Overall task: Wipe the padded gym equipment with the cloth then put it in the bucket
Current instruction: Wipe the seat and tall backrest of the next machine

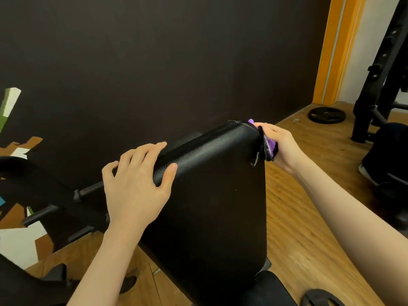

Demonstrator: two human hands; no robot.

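Arms reach out from the bottom toward a black padded backrest that stands tilted up. The left hand lies flat on its top left corner with fingers spread and thumb on the front. The right hand squeezes a purple cloth against the torn top right corner. Farther off, a round weight plate lies on the wooden floor by a black rack and a dark wall.
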